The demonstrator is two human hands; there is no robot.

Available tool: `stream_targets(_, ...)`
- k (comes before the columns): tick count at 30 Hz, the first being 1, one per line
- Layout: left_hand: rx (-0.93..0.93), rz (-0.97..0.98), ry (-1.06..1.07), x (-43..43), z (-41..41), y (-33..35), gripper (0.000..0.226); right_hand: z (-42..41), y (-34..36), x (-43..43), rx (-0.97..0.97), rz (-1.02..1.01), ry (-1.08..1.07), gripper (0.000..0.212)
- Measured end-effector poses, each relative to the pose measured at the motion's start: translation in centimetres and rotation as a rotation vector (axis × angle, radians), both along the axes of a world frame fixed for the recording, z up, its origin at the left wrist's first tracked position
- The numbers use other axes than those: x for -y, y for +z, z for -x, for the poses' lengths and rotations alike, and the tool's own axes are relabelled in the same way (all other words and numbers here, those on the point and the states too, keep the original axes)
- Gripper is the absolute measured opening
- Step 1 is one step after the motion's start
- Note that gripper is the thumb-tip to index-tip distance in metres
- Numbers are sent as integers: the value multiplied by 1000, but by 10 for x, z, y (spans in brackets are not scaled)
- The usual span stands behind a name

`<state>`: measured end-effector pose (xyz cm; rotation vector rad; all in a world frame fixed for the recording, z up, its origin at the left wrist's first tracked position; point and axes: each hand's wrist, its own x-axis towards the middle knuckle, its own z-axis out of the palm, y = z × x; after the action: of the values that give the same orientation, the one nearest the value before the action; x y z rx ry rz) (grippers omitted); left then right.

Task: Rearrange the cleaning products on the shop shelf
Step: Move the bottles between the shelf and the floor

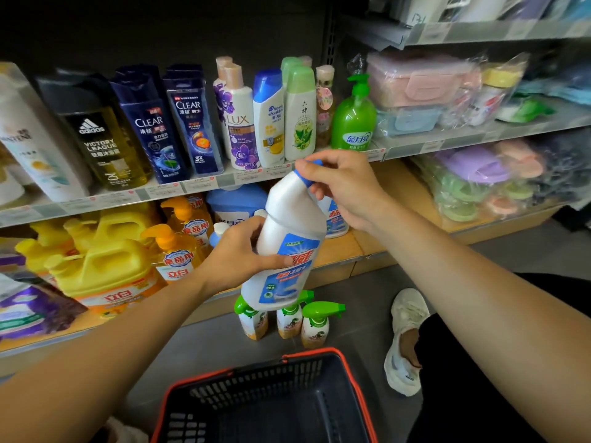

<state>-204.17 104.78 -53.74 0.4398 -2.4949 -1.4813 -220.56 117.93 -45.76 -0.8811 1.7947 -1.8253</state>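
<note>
Both hands hold a white plastic angled-neck cleaner bottle (289, 238) before the shelf: left hand (238, 254) grips its body, right hand (339, 187) pinches its blue cap (309, 174), above three green-triggered spray bottles (289, 318).

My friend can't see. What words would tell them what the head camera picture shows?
A person's left hand grips the body of a white cleaner bottle while the right hand holds its blue cap, in front of stocked shop shelves. Three green-topped spray bottles stand on the floor below, beyond a dark basket.
</note>
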Motion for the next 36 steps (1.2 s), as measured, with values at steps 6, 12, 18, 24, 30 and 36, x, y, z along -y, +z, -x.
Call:
stream_targets(6,-31,94,84,-2,-9,-3,50,-1,-1,-4,-306,-157,58,25)
stream_targets(12,-106,416,179,7,-20,-3,53,3,2,-12,-253,-179,270,11)
stream_targets(18,-35,126,-42,21,-28,10,54,3,12,-24,-309,-117,503,31)
stream_targets(24,-61,70,-114,10,-33,12,46,-3,19,-25,-297,-102,408,18)
stream_targets(30,-72,471,-4,3,-41,18,58,-6,18,-26,-216,-166,349,12)
stream_targets(36,-83,692,99,-1,-43,24,54,-12,14,-20,-226,-97,198,23)
